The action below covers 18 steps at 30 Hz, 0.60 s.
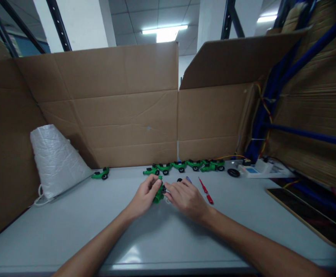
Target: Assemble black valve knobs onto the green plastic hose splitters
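Note:
My left hand (145, 195) is closed around a green toy car (157, 197), held just above the table and partly covered by the fingers. On the car's right side, my right hand (188, 200) pinches a small black wheel (164, 189); the fingertips hide part of it. Just beyond my right hand lie a small black round piece (179, 179) and a blue piece (188, 179), both partly covered. A red screwdriver (206, 191) rests on the table to the right.
Several green toy cars (179, 166) stand in a row along the cardboard wall (127, 127). Another green car (100, 174) sits beside a white foam bag (58, 165). At the right are a black ring (233, 172), a power strip (260, 170) and a dark panel (309, 215).

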Available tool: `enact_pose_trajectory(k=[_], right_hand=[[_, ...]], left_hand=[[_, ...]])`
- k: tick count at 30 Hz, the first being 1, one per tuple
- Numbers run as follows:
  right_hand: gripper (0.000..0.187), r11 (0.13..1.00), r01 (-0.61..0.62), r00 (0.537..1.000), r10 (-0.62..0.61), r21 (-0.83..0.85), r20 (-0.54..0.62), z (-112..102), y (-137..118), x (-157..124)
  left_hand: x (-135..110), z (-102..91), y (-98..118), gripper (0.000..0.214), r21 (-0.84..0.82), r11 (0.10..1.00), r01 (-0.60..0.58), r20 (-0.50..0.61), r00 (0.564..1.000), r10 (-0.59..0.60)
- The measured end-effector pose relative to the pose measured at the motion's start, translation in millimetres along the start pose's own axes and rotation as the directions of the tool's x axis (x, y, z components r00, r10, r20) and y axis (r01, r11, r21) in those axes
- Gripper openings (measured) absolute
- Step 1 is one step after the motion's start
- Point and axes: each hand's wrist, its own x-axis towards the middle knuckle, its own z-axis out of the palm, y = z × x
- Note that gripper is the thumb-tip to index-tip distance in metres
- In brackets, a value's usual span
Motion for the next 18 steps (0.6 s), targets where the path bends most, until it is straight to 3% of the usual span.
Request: enact_pose_trajectory(k=[5, 9, 11, 14, 18], right_hand=[[0.034, 0.993, -0.051, 0.998, 0.047, 0.105, 0.037, 0.1, 2.8, -2.0], [0.032, 0.956, -0.175, 0.984, 0.174, 0.236, 0.025, 2.0, -3.7, -2.8], [0.029, 0.891, -0.285, 0.956, 0.288, 0.354, 0.045, 2.6, -9.2, -2.4], [0.027, 0.714, -0.454, 0.878, 0.46, 0.533, 0.132, 1.6, -16.0, -0.2], [0.03, 0.553, -0.527, 0.819, 0.535, 0.645, 0.209, -2.8, -18.2, 5.0]], left_hand=[[-2.0, 1.7, -2.7, 0.042, 0.037, 0.999, -0.012, 0.029, 1.0, 0.011], [-3.2, 0.8, 1.6, 0.038, 0.112, 0.992, -0.051, 0.035, 0.998, 0.047], [-3.7, -0.5, 4.1, 0.034, 0.151, 0.985, -0.081, 0.041, 0.996, 0.076], [-4.9, -2.2, 6.7, 0.031, 0.217, 0.969, -0.119, 0.023, 0.993, 0.117], [-6.3, -1.2, 6.9, 0.03, 0.26, 0.956, -0.138, -0.01, 0.989, 0.146]])
